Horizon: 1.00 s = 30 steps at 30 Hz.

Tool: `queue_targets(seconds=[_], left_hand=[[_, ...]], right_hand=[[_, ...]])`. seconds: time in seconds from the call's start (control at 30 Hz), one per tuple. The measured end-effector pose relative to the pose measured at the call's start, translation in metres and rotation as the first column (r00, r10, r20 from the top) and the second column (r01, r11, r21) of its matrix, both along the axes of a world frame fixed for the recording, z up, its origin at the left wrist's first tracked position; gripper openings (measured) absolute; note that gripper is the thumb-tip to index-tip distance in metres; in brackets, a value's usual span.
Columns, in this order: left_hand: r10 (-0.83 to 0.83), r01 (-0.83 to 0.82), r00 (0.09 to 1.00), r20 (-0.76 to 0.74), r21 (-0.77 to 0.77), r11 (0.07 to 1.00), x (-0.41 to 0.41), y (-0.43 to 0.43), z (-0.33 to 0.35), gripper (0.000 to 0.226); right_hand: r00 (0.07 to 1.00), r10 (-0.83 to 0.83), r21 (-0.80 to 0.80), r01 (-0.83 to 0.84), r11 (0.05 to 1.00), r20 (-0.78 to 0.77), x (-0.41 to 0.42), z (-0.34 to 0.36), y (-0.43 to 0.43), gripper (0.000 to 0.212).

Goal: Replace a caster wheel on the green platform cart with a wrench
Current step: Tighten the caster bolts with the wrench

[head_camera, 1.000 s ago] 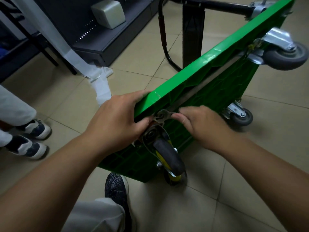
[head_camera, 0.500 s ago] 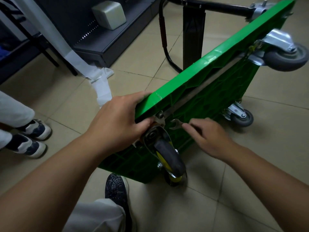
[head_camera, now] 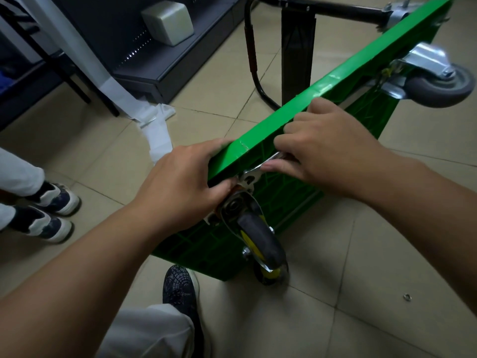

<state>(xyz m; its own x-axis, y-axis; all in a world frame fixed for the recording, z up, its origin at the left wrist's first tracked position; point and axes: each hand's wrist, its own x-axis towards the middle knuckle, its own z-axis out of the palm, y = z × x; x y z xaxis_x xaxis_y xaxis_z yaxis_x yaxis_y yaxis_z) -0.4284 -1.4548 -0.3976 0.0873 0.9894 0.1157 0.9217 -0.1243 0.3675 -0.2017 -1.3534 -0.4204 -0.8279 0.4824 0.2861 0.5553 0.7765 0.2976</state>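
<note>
At the near corner of the tipped cart [head_camera: 343,81], your left hand [head_camera: 180,184] clamps the edge above the wheel [head_camera: 260,239] while your right hand [head_camera: 327,151] curls round the wrench [head_camera: 249,177]; if it slips off, your knuckles could hit plastic

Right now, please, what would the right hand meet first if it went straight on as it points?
The right hand would likely meet the silver metal wrench's head, then the left hand's thumb; depth unclear.

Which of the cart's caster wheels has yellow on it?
The near black wheel below the left hand; the far wheel at top right is plain grey.
</note>
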Motion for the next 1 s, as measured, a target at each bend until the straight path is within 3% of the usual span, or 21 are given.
queue_targets(seconds=[0.1, 0.23, 0.43, 0.5, 0.57, 0.63, 0.7, 0.77, 0.87, 1.0], left_hand=[[-0.002, 0.002, 1.000, -0.005, 0.010, 1.000, 0.000, 0.000, 0.000, 0.053], [-0.005, 0.005, 1.000, 0.009, 0.006, 1.000, -0.001, 0.000, 0.000, 0.052], [-0.007, 0.008, 1.000, -0.017, 0.020, 1.000, 0.001, -0.001, 0.000, 0.051], [-0.014, 0.014, 1.000, -0.013, 0.017, 1.000, 0.000, 0.000, 0.000, 0.051], [-0.015, 0.015, 1.000, -0.011, 0.012, 1.000, -0.001, 0.000, 0.000, 0.052], [-0.012, 0.012, 1.000, -0.019, 0.011, 1.000, 0.000, 0.000, -0.001, 0.054], [-0.008, 0.008, 1.000, -0.018, 0.010, 1.000, 0.000, 0.000, -0.001, 0.055], [-0.005, 0.005, 1.000, -0.008, 0.010, 1.000, 0.000, 0.000, 0.000, 0.055], [-0.007, 0.007, 1.000, 0.008, 0.006, 1.000, 0.000, -0.001, 0.001, 0.053], [0.006, -0.006, 1.000, 0.010, 0.003, 1.000, 0.001, -0.001, 0.000, 0.053]], right_hand=[[0.999, -0.030, 0.021, 0.029, 0.999, 0.030, -0.004, 0.003, -0.005, 0.073], [0.995, -0.061, -0.009, 0.061, 0.998, -0.076, 0.000, -0.018, -0.005, 0.071], [0.879, -0.207, -0.347, 0.051, 0.937, -0.429, -0.010, -0.085, -0.017, 0.060], [0.830, -0.306, -0.536, 0.010, 0.844, -0.467, -0.018, -0.096, -0.026, 0.060], [0.752, -0.414, -0.744, -0.149, 0.652, -0.513, -0.031, -0.109, -0.041, 0.065], [0.638, -0.522, -0.822, -0.388, 0.417, -0.566, -0.046, -0.123, -0.053, 0.070], [0.591, -0.579, -0.822, -0.478, 0.308, -0.561, -0.054, -0.133, -0.057, 0.082], [0.597, -0.577, -0.830, -0.432, 0.354, -0.557, -0.046, -0.137, -0.053, 0.080], [0.706, -0.468, -0.793, -0.222, 0.567, -0.532, -0.015, -0.136, -0.041, 0.071], [0.842, -0.200, -0.472, -0.073, 0.879, -0.501, 0.017, -0.104, -0.014, 0.059]])
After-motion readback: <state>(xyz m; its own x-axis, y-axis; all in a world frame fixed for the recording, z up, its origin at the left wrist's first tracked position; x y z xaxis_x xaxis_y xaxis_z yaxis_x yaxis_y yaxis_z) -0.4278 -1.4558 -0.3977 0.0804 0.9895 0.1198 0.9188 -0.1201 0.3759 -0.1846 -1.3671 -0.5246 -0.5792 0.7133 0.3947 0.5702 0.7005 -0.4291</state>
